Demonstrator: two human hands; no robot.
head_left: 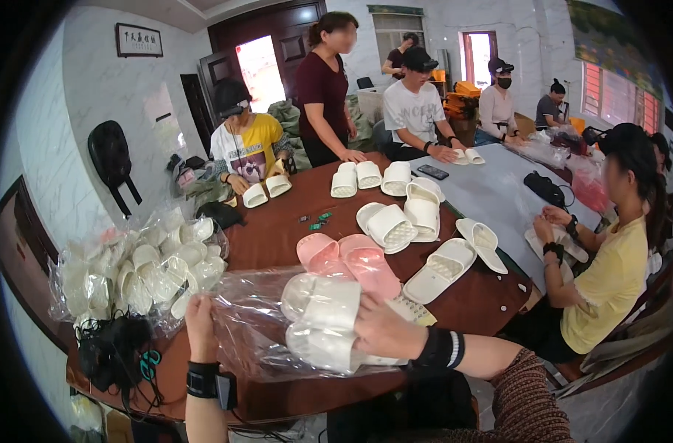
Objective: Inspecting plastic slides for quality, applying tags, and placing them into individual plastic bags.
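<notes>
Around the work, the brown-covered surface (270,235) is crowded. A pink slide-sandal pair (367,267) lies just beyond the bag, tight against its far side, and a sticker sheet (418,310) sits just beside the right hand (387,330). Farther off are loose white slides (441,269), some stacked on one another, and a black phone (432,172). To the left, a heap of bagged white slides (148,269) crowds the left hand (201,325), with tangled black cables (115,347) and teal-handled scissors (150,362) nearer the edge. Co-workers sit or stand around the far and right sides.

The white slide-sandal pair (323,321) lies on the near part of the surface, at the clear plastic bag (252,310); its broad straps look smooth and glossy under crinkled, reflective film. The left hand pinches the bag's left edge; the right hand's fingers curl onto the pair's right end, whether inside the film I cannot tell.
</notes>
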